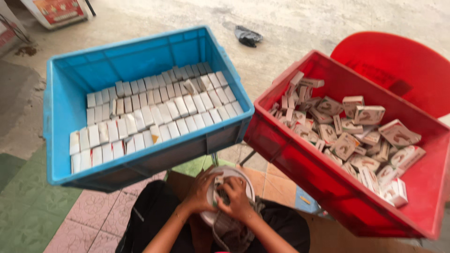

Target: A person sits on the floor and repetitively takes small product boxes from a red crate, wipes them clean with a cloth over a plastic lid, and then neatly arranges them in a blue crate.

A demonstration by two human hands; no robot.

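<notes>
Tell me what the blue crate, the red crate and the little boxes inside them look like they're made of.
Blue crate and red crate: likely moulded plastic, with smooth, slightly glossy walls and ribbed rims. Small boxes: apparently thin printed cardboard, with matte pale faces and folded flaps showing among the loose ones.

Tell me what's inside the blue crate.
The blue crate holds small white boxes packed in neat rows. The top layer covers the crate's floor and anything beneath.

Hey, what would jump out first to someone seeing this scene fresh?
Two big crates: a blue crate on the left holding neat rows of small white boxes, and a red crate on the right with similar boxes heaped loosely. Below, the left hand and right hand work together over a white round container.
</notes>
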